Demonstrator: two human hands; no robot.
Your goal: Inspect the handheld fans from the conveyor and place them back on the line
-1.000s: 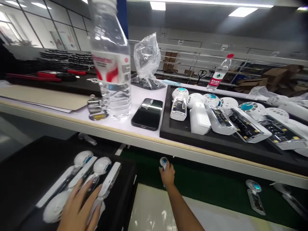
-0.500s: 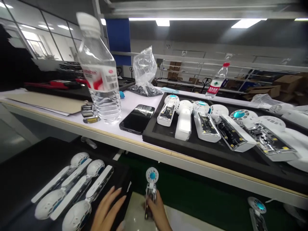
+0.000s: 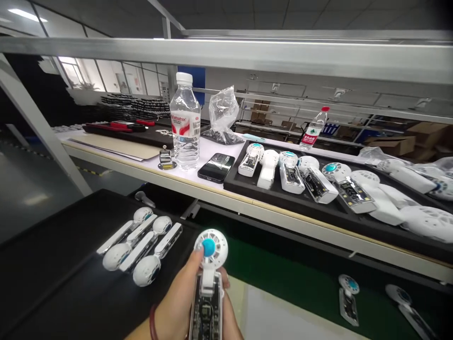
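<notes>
A white fan-like device (image 3: 207, 302) with a round vented head, a blue centre and a clear body showing a circuit board stands upright between my hands. My left hand (image 3: 180, 297) grips its left side, the thumb at the round head. Around its right side wraps my right hand (image 3: 229, 307), mostly hidden behind the body. To the left, several similar white devices (image 3: 141, 250) lie side by side on a black surface (image 3: 63, 236).
On the shelf (image 3: 177, 183) above stand a large water bottle (image 3: 186, 127), a phone (image 3: 216, 167) and a black tray (image 3: 255, 194) of several devices. A smaller bottle (image 3: 313, 132) is behind. Two devices (image 3: 348, 300) lie at lower right on a green surface (image 3: 283, 274).
The device has come closer to the camera. My left hand, open before, has moved right and closed on it beside my right hand. The view has shifted, showing more on both sides.
</notes>
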